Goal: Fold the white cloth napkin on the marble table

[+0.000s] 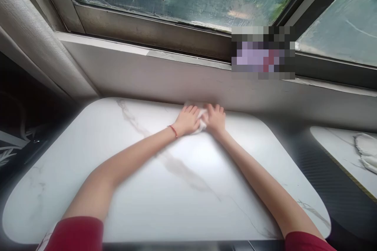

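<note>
White marbled worktop (173, 192) is the largest thing before me, and most of its surface is bare. Beyond its far edge stands a window (188, 0), and below it a strip of pale wall (141, 76), very near to this edge. To the right of the worktop, with a gap, is a side worktop (341, 155); it carries a crumpled white thing (368, 151), which I cannot identify.

Both my hands are at the worktop's far edge, around its middle. The left hand (187, 120) is palm down with its fingers close together; the right hand (215, 118), somewhat blurred, has bent fingers. Both rest upon a white cloth (202, 126), bunched between and under them; whether the fingers really grip it, I cannot tell. Smallest is a red bracelet (173, 130) on my left wrist.

In my judgement, the step in hand is wiping the far part of the worktop. The next move, I think, calls for even pressure and for guiding the cloth along this edge, so that it does not fold up.
</note>
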Demonstrator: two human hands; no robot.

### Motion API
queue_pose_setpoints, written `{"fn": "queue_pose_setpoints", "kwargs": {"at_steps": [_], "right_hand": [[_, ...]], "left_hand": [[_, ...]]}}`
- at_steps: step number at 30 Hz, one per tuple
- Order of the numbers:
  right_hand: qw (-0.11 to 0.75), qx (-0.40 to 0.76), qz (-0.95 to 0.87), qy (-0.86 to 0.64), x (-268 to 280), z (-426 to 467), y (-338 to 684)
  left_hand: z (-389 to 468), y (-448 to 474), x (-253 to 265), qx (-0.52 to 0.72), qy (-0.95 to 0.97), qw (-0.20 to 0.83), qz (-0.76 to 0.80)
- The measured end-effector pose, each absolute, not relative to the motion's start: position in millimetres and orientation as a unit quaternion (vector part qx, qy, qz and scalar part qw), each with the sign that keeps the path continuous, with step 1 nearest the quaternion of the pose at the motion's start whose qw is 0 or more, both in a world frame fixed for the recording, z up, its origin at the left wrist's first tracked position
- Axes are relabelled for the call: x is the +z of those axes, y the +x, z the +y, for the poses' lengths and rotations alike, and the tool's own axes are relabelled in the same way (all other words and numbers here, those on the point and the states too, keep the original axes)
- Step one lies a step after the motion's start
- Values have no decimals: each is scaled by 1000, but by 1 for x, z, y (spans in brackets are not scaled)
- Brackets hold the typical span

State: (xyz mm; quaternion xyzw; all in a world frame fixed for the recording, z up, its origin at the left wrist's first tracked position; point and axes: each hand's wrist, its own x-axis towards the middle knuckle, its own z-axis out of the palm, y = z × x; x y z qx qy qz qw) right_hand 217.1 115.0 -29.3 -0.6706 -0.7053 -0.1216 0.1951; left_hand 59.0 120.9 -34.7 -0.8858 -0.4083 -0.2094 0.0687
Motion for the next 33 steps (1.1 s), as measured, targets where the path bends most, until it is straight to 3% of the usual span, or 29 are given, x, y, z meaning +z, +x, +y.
{"fn": "queue_pose_setpoints", "kwargs": {"at_steps": [9, 14, 19, 25, 33], "right_hand": [[191, -103, -705, -675, -19, 111, 216], [121, -94, -741, -654, -13, 86, 220], [54, -150, -772, -615, -11, -7, 222], [14, -256, -787, -562, -5, -136, 217], [105, -167, -813, -548, -24, -73, 218]], "left_hand": [[115, 60, -31, -212, -878, 63, -425], [89, 59, -21, -168, -880, 64, -440], [4, 46, -17, -119, -909, 81, -391], [-115, 36, -18, -142, -921, 135, -338], [-61, 24, -23, -149, -920, 102, -348]]}}
